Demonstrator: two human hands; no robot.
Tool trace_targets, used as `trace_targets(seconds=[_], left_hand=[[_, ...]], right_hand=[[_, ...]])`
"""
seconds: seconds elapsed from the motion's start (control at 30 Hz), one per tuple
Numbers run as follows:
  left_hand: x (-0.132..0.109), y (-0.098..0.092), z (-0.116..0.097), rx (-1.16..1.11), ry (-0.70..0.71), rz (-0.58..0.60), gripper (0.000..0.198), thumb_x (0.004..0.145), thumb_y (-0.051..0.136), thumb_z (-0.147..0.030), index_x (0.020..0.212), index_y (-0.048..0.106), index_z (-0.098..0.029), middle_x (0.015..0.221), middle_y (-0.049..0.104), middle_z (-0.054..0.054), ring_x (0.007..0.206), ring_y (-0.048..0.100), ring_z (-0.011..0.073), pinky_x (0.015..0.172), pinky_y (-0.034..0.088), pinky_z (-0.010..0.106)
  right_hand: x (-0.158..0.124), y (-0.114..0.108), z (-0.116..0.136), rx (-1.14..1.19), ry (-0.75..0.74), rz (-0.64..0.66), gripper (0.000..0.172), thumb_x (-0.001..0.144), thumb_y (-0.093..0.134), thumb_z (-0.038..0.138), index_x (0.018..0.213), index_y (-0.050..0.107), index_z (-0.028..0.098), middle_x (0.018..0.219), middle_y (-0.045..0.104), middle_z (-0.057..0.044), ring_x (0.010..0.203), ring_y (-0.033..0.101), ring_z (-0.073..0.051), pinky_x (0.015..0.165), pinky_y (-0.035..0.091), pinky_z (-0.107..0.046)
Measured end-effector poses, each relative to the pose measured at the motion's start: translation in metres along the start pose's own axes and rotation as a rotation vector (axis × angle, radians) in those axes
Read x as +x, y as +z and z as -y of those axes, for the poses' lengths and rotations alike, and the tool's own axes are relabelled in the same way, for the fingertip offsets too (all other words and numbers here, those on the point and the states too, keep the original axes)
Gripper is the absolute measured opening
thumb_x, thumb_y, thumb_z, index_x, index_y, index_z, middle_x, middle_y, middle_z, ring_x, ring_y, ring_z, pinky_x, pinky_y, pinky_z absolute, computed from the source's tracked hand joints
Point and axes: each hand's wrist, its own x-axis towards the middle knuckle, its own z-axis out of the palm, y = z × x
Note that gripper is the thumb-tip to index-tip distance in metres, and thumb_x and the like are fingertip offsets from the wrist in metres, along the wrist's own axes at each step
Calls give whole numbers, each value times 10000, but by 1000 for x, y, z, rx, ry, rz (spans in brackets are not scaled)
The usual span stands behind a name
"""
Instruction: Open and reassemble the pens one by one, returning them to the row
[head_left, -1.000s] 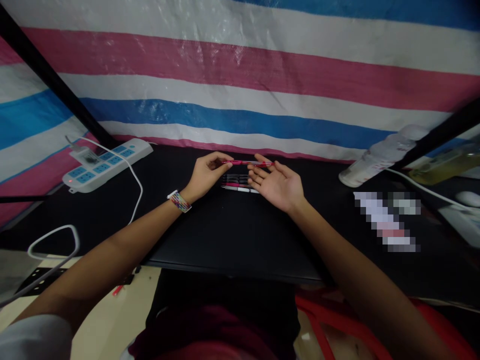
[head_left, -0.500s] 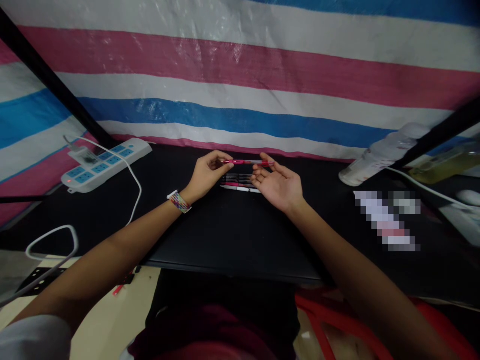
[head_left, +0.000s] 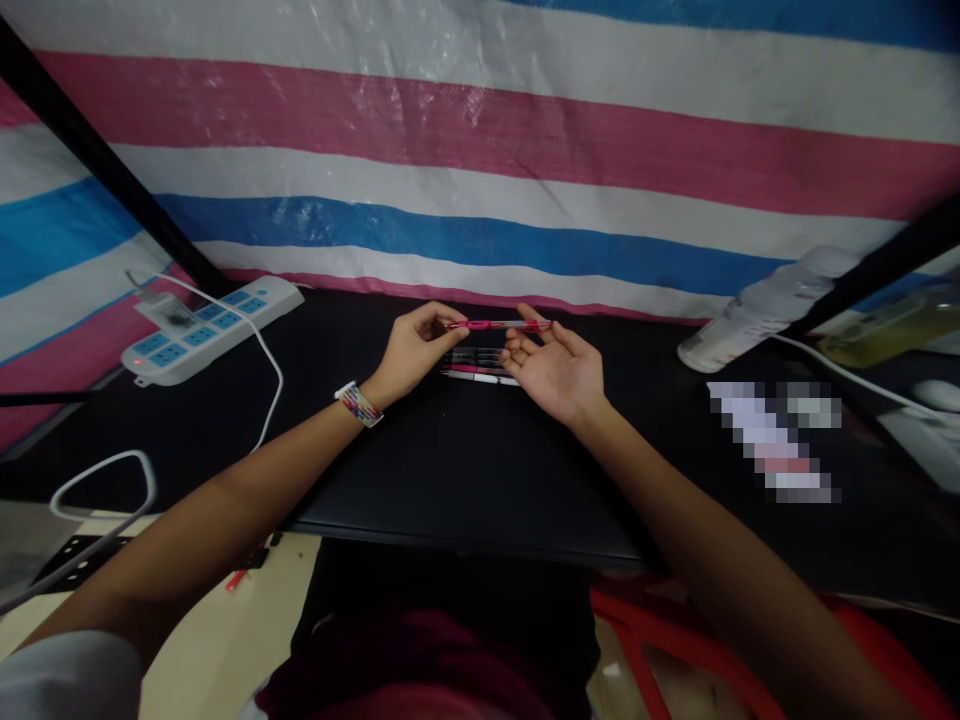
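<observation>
A red pen with a clear barrel (head_left: 491,325) is held level above the black tabletop. My left hand (head_left: 421,338) pinches its left end between thumb and fingers. At the other end, my right hand (head_left: 559,372), palm turned up, has its thumb tip against the pen and a finger behind it; the remaining fingers are loosely curled. Just below lie several pens side by side: dark ones (head_left: 477,356), a pink-and-black one (head_left: 463,369) and a white one (head_left: 484,378) nearest me. My right fingers hide some of their right ends.
A white power strip (head_left: 214,330) with a plugged-in charger and cable (head_left: 279,375) sits at the left. On the right stand a plastic bottle (head_left: 765,305), a bottle of yellowish liquid (head_left: 885,325) and a blurred-out item (head_left: 772,440). Striped sheeting (head_left: 480,180) hangs behind the black tabletop (head_left: 465,470).
The pen and both hands have hardly moved; my right thumb tip now sits slightly closer to the pen's right end.
</observation>
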Motion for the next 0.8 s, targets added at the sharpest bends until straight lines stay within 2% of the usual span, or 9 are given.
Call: trace_targets(seconds=[0.1, 0.23, 0.43, 0.63, 0.8], left_hand=[[0, 0, 0, 0, 4, -3, 141, 897, 867, -283, 986, 802, -195, 896, 786, 43, 788, 684, 156, 751, 563, 308], [0, 0, -1, 3, 3, -3, 146, 896, 868, -288, 985, 803, -192, 899, 787, 42, 797, 692, 157, 766, 565, 312], [0, 1, 1, -29, -6, -10, 154, 883, 873, -292, 981, 803, -195, 886, 778, 38, 793, 689, 157, 763, 560, 314], [-1, 1, -1, 11, -9, 3, 187, 897, 874, -336, 989, 800, -192, 927, 801, 50, 834, 715, 175, 807, 591, 341], [-1, 0, -2, 3, -19, -8, 212, 873, 892, -350, 981, 808, -188, 904, 798, 46, 811, 704, 169, 781, 579, 324]], right_hand=[[0, 1, 0, 24, 11, -3, 395, 910, 633, 391, 1250, 753, 229, 1020, 725, -101, 1013, 664, -274, 938, 599, -484], [0, 0, 1, 17, 2, 4, 325, 893, 661, 343, 1181, 755, 224, 997, 718, -99, 1003, 665, -268, 939, 595, -470], [-2, 0, 3, 52, 41, 30, 462, 938, 604, 469, 1303, 744, 223, 1049, 733, -98, 999, 665, -258, 955, 597, -453], [0, -1, 2, -6, 23, -3, 322, 947, 623, 384, 1192, 757, 223, 994, 716, -88, 987, 669, -256, 967, 591, -458], [-1, 1, 3, -19, 26, 2, 335, 959, 630, 395, 1235, 749, 246, 1003, 717, -77, 1014, 680, -257, 978, 599, -459]])
